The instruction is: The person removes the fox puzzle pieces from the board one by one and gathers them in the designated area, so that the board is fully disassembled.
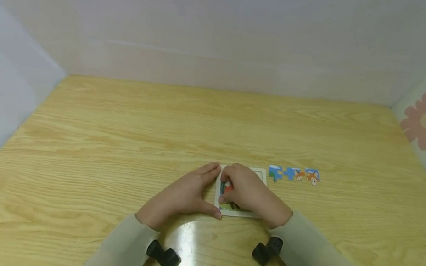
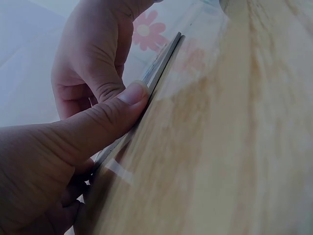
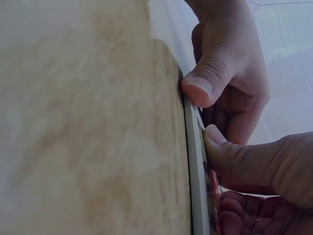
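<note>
A small white-rimmed jigsaw puzzle tray (image 1: 239,214) lies on the table, with red, green and dark printed pieces showing inside it. My left hand (image 1: 187,192) holds the tray at its left side, its thumb at the near corner and its fingertips by the far corner. Over the tray, my right hand (image 1: 247,189) has its fingers curled, thumb and index finger closing around a red-and-green puzzle piece (image 1: 228,188) near the left side. The palm hides much of the tray. In the right wrist view, the right thumb (image 3: 222,147) sits right at the inner rim.
To the right of the tray lie several loose puzzle pieces in a row: a blue-green one (image 1: 275,171), blue ones with orange fox parts (image 1: 299,174), and another fox piece (image 1: 312,175). Walls edge the wooden table (image 1: 112,135) at back and sides; a flower decorates the right wall.
</note>
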The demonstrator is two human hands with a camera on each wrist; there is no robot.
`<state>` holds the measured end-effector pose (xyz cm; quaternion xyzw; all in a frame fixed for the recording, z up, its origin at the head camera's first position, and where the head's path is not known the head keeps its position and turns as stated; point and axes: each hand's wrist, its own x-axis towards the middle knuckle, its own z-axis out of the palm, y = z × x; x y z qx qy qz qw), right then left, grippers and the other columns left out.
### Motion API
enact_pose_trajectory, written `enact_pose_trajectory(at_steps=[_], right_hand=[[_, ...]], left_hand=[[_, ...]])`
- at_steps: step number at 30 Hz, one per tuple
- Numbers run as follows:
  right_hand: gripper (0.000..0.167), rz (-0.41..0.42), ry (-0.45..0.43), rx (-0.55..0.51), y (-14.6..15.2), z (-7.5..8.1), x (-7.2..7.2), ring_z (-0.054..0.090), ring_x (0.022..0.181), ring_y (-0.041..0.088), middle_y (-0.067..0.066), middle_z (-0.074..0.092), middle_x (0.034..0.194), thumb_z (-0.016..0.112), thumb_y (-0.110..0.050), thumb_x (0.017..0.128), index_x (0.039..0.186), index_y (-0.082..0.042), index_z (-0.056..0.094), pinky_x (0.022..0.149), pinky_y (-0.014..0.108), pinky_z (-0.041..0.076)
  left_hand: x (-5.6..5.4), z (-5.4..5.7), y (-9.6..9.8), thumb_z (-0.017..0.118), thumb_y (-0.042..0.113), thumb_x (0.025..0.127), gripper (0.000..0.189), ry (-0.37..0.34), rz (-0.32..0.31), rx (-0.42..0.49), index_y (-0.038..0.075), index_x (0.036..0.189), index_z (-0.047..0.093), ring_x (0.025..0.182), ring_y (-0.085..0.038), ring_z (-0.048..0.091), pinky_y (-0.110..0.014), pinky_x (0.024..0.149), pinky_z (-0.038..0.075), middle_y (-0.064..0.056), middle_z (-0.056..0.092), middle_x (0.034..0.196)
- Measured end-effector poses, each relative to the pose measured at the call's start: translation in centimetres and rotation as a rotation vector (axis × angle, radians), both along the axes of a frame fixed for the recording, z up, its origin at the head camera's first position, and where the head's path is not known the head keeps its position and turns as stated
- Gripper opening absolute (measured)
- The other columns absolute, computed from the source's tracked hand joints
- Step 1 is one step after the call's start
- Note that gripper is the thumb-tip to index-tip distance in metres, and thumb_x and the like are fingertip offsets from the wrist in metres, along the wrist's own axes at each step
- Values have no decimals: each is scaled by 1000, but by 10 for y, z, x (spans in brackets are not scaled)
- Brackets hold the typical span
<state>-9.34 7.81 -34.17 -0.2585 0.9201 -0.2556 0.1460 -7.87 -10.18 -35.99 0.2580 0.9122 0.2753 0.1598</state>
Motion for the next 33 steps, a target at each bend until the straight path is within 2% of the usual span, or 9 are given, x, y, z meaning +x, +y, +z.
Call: enact_pose_trajectory(at_steps=[11,19,27,33], right_hand=[[34,-32,-51,-37,-1,3,0,43,73,16,4,50,84,81,-17,70,90,-5,57,66,26,38],[36,-40,-73,-46,0,-1,1,42,75,18,4,46,83,80,-18,72,90,-9,50,64,27,36],[37,-20,-65,-71,1,0,3,41,72,17,3,46,82,80,-18,72,86,-9,46,64,27,36],[37,-30,-38,-97,4,-4,6,45,71,16,1,53,81,79,-19,72,87,-11,46,64,26,38]], left_hand=[[-1,0,0,79,49,65,107,11,-12,3,5,146,25,139,-25,22,-41,110,27,-9,21,153],[-1,0,0,80,48,65,107,5,-11,-3,5,146,25,139,-25,22,-41,109,28,-9,21,153],[0,1,0,79,48,66,106,13,-26,0,3,146,26,138,-29,25,-43,108,31,-12,22,153],[0,1,0,80,48,65,106,-6,-5,2,5,146,26,138,-27,24,-43,109,30,-10,21,153]])
